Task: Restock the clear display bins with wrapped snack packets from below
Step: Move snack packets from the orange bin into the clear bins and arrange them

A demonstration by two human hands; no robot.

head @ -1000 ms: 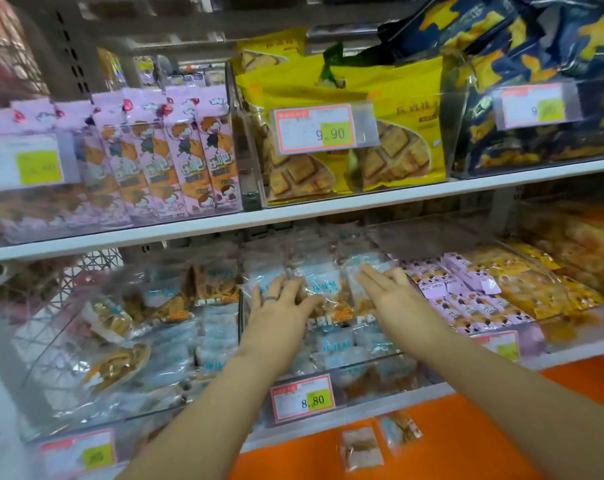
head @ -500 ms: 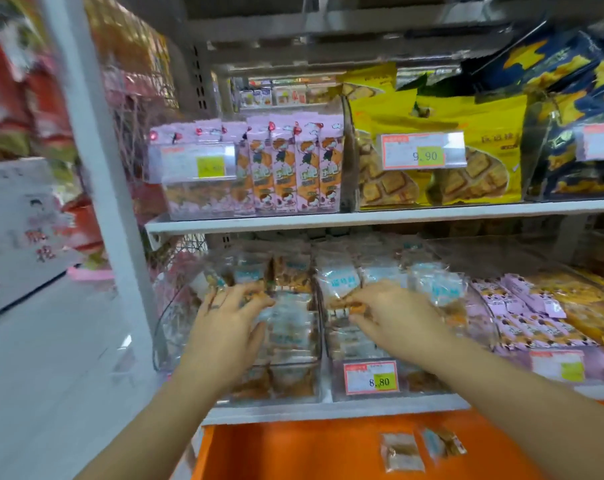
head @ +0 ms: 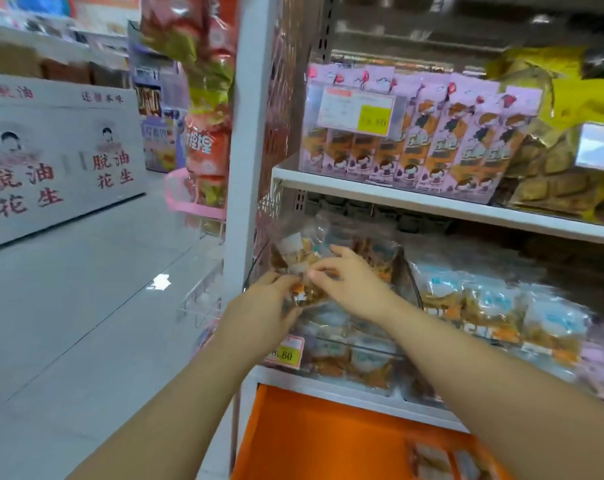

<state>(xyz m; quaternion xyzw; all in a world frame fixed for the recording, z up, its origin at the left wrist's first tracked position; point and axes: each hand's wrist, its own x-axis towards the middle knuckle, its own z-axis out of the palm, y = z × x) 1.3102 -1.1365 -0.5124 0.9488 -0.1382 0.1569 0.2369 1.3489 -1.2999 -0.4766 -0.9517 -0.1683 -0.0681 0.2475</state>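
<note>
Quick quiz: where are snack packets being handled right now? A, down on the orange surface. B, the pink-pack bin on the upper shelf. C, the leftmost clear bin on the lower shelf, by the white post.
C: the left grip and right grip both hold wrapped packets at the leftmost clear bin, beside the white post and above the 8.80 price tag.

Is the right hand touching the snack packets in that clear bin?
Touching: the head view shows the right hand pinching the snack packets with curled fingers.

glossy plastic snack packets (head: 304, 271) — clear bin (head: 409, 278)
</note>
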